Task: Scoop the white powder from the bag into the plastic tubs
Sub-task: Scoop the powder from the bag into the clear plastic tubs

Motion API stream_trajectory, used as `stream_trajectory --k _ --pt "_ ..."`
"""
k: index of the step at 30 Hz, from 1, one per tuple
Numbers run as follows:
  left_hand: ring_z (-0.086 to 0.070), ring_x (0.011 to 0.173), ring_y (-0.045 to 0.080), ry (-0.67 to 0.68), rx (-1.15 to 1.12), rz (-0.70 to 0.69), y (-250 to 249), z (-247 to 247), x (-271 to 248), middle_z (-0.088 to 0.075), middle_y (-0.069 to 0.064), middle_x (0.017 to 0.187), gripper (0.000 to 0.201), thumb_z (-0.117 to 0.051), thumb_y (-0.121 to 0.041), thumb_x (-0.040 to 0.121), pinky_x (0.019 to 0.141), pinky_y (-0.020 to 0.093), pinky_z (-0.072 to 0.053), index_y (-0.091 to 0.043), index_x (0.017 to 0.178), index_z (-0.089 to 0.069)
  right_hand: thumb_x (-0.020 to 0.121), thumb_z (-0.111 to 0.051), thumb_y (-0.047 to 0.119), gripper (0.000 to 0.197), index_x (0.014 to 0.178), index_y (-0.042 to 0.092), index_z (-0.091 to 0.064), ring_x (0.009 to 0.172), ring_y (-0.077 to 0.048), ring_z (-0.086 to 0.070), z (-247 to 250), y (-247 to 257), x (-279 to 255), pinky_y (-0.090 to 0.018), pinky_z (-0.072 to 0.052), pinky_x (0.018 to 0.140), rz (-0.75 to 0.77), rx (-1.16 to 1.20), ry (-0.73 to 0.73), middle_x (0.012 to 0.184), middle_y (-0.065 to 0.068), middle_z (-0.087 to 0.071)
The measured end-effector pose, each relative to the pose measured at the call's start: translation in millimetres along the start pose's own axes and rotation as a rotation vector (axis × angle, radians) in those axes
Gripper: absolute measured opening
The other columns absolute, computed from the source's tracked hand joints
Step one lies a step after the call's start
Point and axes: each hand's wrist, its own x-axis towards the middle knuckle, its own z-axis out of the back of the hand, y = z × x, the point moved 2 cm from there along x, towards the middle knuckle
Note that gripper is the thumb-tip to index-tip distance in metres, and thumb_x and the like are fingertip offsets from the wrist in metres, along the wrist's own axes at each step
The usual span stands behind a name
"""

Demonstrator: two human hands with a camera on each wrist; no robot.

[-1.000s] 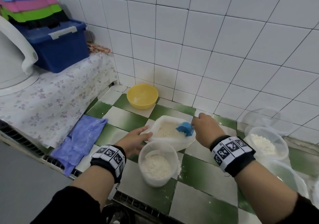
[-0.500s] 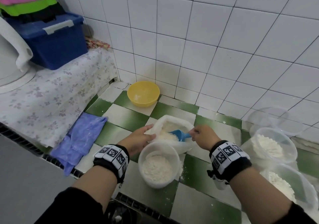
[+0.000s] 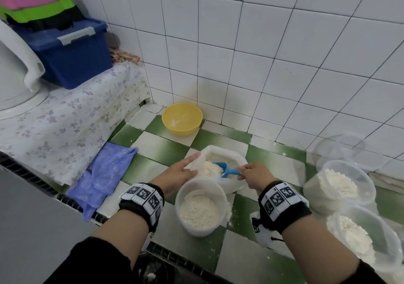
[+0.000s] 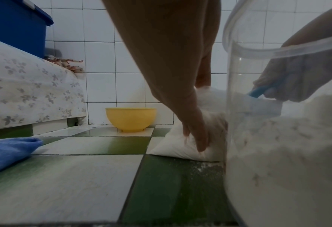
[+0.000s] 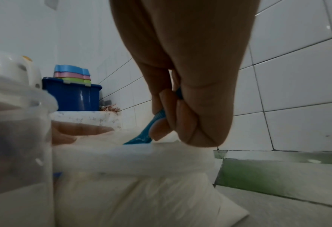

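Left hand (image 3: 179, 172), fingers (image 4: 197, 138) straight, steadies the bag (image 3: 227, 187) mouth while right hand (image 3: 254, 174) fingers (image 5: 169, 122) clamp the blue scoop (image 3: 226, 170), loading powder beside the tub (image 3: 200, 207).

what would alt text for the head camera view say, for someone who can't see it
A right hand grips a blue scoop heaped with white powder inside an open bag, while the left hand steadies the bag's rim. A part-filled plastic tub stands in front on green-and-white tiles; two fuller tubs stand to the right.
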Motion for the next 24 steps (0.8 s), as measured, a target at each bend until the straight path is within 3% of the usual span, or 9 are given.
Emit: stream_trajectory --k 7,12,15,18,24 --pt "-0.068 0.085 0.019 -0.045 -0.018 -0.018 1 -2 -3 -0.073 0.008 0.104 0.053 -0.05 -0.01 0.101 0.08 0.036 -0.056 -0.038 0.145 -0.041 0.097 -0.049 0.017 0.025 0.106 0.0 -0.065 0.054 -0.014 -0.034 18 -8 -1 -0.024 -0.03 0.05 -0.024 0.173 0.002 0.071 -0.006 -0.062" --pt "-0.067 0.097 0.021 -0.045 -0.045 -0.018 3 -2 -8 -0.067 0.005 0.121 0.051 -0.045 -0.009 0.103 0.089 0.039 -0.054 -0.032 0.148 -0.039 0.096 -0.05 0.011 0.02 0.101 0.0 -0.065 0.052 -0.011 -0.031 37 1 -23 -0.021 -0.026 0.047 0.058 0.313 0.043 0.073 -0.011 -0.059" --pt "-0.068 0.09 0.015 -0.056 -0.025 -0.025 4 -4 -15 -0.067 0.004 0.121 0.05 -0.042 -0.01 0.104 0.072 0.027 -0.056 -0.032 0.148 -0.038 0.095 -0.049 0.005 0.018 0.097 -0.002 -0.066 0.049 -0.009 -0.033 50 10 -41 -0.016 -0.028 0.04 0.102 0.37 0.1 0.074 -0.014 -0.06" --pt "-0.066 0.077 0.008 -0.064 -0.007 -0.038 5 -7 -22 -0.066 -0.001 0.112 0.048 -0.042 -0.011 0.104 0.051 0.018 -0.051 -0.036 0.145 -0.039 0.092 -0.048 -0.003 0.019 0.097 -0.006 -0.066 0.045 -0.008 -0.035 61 14 -59 -0.016 -0.028 0.04 0.133 0.399 0.148 0.074 -0.016 -0.063" --pt "-0.065 0.08 0.008 -0.066 -0.003 -0.026 9 -6 -24 -0.063 0.001 0.123 0.047 -0.042 -0.017 0.105 0.048 0.018 -0.051 -0.034 0.148 -0.038 0.093 -0.051 0.002 0.022 0.087 0.005 -0.071 0.048 -0.008 -0.036 57 15 -87 -0.016 -0.029 0.044 0.225 0.25 0.264 0.066 -0.012 -0.062"
